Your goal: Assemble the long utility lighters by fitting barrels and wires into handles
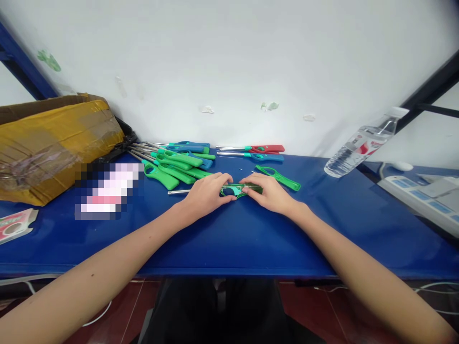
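Observation:
On the blue table (229, 243), a green lighter (234, 190) with an exposed inside lies level between my hands, its metal tube pointing left. My left hand (208, 193) grips its trigger end, thumb in front and fingers behind. The handle end is held by my right hand (268, 192), fingers and thumb closed on it. Just behind my right hand rests a loose green half shell (281, 178). A pile of green lighters (175, 167), with some blue ones, lies to the back left. One red lighter (267, 148) and one blue lighter (265, 156) lie near the wall.
An open cardboard box (53, 148) with yellow tape stands at the left, a blurred pink item (111, 191) beside it. A water bottle (362, 145) appears tilted at the back right, near a white power strip (423, 196). A card piece (16, 224) lies far left.

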A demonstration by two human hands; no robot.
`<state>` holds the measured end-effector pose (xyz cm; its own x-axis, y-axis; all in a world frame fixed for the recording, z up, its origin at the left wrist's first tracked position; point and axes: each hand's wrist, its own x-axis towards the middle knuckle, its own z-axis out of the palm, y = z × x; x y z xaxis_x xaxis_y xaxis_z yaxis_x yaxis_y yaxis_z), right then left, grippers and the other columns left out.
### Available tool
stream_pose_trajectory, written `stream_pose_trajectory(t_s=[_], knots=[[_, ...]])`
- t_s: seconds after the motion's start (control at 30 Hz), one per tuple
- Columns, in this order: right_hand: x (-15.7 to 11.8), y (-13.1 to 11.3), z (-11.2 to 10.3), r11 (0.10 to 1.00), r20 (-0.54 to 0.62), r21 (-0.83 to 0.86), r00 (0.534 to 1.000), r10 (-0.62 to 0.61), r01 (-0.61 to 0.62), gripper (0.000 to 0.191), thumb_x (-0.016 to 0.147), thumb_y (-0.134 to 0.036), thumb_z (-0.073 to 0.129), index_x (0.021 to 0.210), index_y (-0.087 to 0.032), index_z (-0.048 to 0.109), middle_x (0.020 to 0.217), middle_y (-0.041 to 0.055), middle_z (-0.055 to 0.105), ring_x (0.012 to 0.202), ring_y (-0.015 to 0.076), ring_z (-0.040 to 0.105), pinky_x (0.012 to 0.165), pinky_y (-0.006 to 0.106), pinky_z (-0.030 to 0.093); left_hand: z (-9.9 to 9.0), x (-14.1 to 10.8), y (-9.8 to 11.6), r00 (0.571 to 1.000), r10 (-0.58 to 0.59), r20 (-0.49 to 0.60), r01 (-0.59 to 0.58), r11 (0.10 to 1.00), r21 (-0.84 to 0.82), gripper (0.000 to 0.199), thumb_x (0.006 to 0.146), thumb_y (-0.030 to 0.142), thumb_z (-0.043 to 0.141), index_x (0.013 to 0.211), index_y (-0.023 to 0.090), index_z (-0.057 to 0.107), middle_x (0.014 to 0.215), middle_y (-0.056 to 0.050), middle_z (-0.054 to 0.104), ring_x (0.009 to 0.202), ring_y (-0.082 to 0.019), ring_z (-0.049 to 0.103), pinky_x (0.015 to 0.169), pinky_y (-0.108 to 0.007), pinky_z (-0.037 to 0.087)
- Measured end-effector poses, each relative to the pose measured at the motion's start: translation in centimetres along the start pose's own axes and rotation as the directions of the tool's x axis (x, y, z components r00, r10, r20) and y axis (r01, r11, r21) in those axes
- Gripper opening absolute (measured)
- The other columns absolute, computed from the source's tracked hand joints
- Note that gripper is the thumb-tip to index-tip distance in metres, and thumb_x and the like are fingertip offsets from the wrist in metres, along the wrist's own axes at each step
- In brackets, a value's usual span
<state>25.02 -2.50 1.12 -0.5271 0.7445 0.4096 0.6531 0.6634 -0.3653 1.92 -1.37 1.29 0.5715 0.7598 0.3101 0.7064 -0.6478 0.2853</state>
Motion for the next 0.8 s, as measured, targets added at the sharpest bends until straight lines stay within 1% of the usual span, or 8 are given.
stream_pose_trajectory(t_s=[0.07,0.13,0.23,0.37,0.6,0.8], knots=[[-0.07,0.01,-0.18,0.999,-0.012,0.030,1.000,-0.026,0.027,0.023,0.095,-0.027,0.057,0.113,-0.019,0.069,0.104,0.0095,0.070,0.092,0.0225,0.066,0.083,0.038,0.054,-0.05,-0.02,-0.10,1.000,0.021,-0.022,-0.022,0.999,-0.027,0.040,0.083,0.036,0.076,0.116,0.019,0.063,0.103,-0.005,0.067,0.089,-0.021,0.065,0.072,-0.028,0.047],[-0.14,-0.01,-0.32,0.997,-0.022,0.043,0.998,-0.063,0.064,0.023,0.095,-0.028,0.058,0.113,-0.020,0.069,0.105,0.0092,0.068,0.092,0.0221,0.066,0.083,0.038,0.054,-0.15,0.02,-0.17,0.999,0.042,-0.023,-0.044,0.997,-0.059,0.035,0.084,0.036,0.074,0.113,0.019,0.067,0.100,-0.006,0.066,0.086,-0.020,0.065,0.073,-0.029,0.048],[-0.21,-0.07,-0.41,0.994,-0.028,0.049,0.995,-0.095,0.097,0.021,0.095,-0.027,0.057,0.112,-0.022,0.069,0.105,0.0086,0.068,0.092,0.0216,0.066,0.083,0.038,0.054,-0.28,0.17,-0.23,0.997,0.074,0.013,-0.072,0.991,-0.111,0.023,0.089,0.036,0.069,0.104,0.020,0.073,0.094,-0.005,0.068,0.084,-0.019,0.065,0.074,-0.028,0.047],[-0.29,-0.15,-0.38,0.993,-0.037,0.036,0.994,-0.107,0.109,0.019,0.095,-0.025,0.058,0.110,-0.021,0.069,0.105,0.0081,0.069,0.090,0.0202,0.066,0.081,0.036,0.054,-0.24,0.31,-0.20,0.996,0.077,0.042,-0.071,0.988,-0.135,0.018,0.092,0.032,0.063,0.099,0.021,0.075,0.089,-0.004,0.072,0.081,-0.019,0.065,0.071,-0.027,0.045],[-0.35,-0.61,-0.42,0.992,-0.044,-0.017,0.991,-0.128,0.128,0.019,0.095,-0.024,0.057,0.110,-0.021,0.069,0.105,0.0080,0.068,0.092,0.0206,0.066,0.081,0.034,0.053,-0.26,0.17,0.33,0.998,0.035,0.054,-0.032,0.998,-0.060,0.016,0.091,0.028,0.062,0.098,0.020,0.075,0.090,-0.004,0.073,0.077,-0.019,0.064,0.066,-0.027,0.040],[-0.35,-0.88,-0.40,0.993,-0.050,-0.023,0.992,-0.120,0.119,0.020,0.095,-0.025,0.056,0.110,-0.022,0.070,0.104,0.0085,0.069,0.093,0.0215,0.066,0.082,0.035,0.054,-0.36,0.16,0.60,0.998,0.008,0.059,-0.007,1.000,-0.021,0.017,0.092,0.029,0.061,0.097,0.021,0.075,0.089,-0.004,0.074,0.075,-0.019,0.063,0.063,-0.028,0.038]])
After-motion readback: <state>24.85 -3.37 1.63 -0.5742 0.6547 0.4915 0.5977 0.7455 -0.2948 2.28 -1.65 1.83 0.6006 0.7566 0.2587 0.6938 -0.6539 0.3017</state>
